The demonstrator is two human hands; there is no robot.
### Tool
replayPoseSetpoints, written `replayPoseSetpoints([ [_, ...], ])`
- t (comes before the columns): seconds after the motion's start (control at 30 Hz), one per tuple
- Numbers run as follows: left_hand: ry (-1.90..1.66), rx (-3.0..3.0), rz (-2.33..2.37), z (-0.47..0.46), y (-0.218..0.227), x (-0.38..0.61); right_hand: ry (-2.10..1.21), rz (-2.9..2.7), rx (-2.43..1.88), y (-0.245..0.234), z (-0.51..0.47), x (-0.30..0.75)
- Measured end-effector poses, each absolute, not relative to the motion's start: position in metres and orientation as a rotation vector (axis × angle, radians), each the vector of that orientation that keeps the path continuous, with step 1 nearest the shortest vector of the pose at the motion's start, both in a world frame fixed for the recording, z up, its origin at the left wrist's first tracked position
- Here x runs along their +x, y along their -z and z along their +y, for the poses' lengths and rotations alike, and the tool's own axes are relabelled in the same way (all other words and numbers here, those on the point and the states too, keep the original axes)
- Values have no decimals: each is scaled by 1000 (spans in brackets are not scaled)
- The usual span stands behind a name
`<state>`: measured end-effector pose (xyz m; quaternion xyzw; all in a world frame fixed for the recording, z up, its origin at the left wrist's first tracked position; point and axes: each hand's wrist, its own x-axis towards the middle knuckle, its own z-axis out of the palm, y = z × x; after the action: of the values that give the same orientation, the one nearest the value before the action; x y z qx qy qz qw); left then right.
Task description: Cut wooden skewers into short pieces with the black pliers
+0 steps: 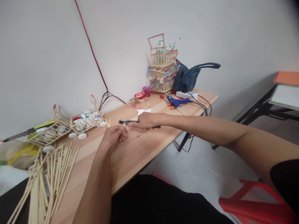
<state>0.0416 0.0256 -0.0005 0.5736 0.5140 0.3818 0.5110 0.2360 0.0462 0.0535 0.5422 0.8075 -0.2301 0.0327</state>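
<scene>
My left hand (pixel 112 135) is closed in a pinch on a short wooden stick (pixel 124 125), which points up from the fingertips. My right hand (pixel 147 120) is wrapped round a pair of dark pliers (pixel 128 121). The jaws lie just above the left fingertips, at the top of the stick; whether they bite on it is too small to tell. A handle end shows beyond the right palm. Behind the right hand lies a crumpled white piece (pixel 143 111). Many loose wooden sticks (pixel 56 171) are heaped at the left.
Small stick-built carts (pixel 85 121) holding white caps stand at the left. Stacked stick carts (pixel 163 73) rise at the back, near a bowl of red paint (pixel 141 97), a blue glue gun (pixel 177 101), a power strip (pixel 187 95) and a dark bag (pixel 187 77). A red stool (pixel 254 202) stands lower right.
</scene>
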Motion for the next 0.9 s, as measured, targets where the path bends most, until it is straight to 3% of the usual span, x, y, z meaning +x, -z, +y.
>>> replayPoseSetpoints([
  [0.3, -993, 1498, 1360, 26, -1, 43, 455, 2743, 1695, -29, 48, 236],
  [0.9, -1062, 1515, 1337, 24, -6, 41, 500, 2826, 1826, -3, 54, 243],
])
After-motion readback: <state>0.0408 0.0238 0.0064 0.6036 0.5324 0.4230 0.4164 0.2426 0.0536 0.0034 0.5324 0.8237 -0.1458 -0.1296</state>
